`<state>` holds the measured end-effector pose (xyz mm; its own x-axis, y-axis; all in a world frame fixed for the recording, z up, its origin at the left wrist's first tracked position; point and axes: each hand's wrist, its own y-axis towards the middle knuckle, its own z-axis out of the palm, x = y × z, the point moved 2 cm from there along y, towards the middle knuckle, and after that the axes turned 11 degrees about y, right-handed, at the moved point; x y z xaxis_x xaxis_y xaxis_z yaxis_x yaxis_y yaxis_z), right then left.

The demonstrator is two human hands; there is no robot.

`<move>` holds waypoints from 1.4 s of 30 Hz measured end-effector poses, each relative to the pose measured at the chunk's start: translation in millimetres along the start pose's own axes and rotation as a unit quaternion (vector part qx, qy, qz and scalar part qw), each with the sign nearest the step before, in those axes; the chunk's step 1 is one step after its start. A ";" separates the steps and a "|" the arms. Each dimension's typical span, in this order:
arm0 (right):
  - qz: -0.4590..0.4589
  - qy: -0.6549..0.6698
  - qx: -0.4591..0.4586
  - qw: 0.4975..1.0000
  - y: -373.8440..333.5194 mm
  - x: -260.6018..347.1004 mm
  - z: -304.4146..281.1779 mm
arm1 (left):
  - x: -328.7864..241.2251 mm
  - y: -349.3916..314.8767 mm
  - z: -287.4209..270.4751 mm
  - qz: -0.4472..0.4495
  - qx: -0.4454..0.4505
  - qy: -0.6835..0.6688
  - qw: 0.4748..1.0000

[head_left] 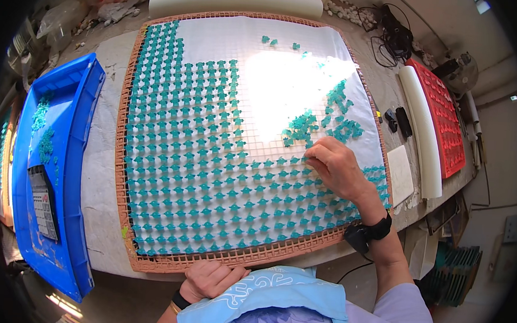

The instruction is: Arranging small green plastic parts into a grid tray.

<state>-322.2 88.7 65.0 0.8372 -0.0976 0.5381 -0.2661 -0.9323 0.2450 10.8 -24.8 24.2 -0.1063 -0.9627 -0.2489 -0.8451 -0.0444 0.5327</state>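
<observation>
Small winged teal pieces (202, 174) stand in rows on a white sheet (213, 37) over a brown mesh-edged tray (122, 171). My right hand (338, 169) is over the sheet, thumb and fingers pinched together at the end of a row. A small teal piece shows at its fingertips, partly covered by them. Just beyond this hand lies a loose heap of teal pieces (301, 127), with more scattered farther right. My left hand (208, 278) rests at the tray's front edge, fingers curled under; whatever they hold, if anything, is hidden.
A blue bin (81, 210) at the left holds teal pieces and a dark keypad-like device (43, 201). White rolls lie at the far edge (232, 5) and right (423, 130), beside a red tray (436, 116). Black cables (394, 36) are at the far right. Glare whitens part of the sheet.
</observation>
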 end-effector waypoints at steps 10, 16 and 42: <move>0.090 0.001 -0.075 0.993 -23.9 -23.5 -38.6 | -1.5 1.4 -1.8 -0.008 0.018 -0.009 1.000; 0.093 -0.035 0.015 0.995 -24.4 3.7 -31.7 | -2.0 1.2 -2.5 -0.016 0.025 0.000 1.000; 0.076 -0.002 -0.044 0.996 -26.0 -1.3 -15.0 | -2.6 2.9 -2.5 -0.013 0.024 -0.003 1.000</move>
<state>-323.5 118.3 70.0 0.7861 -0.2365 0.5711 -0.4300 -0.8729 0.2305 9.9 -23.0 28.5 -0.0869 -0.9595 -0.2679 -0.8715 -0.0571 0.4870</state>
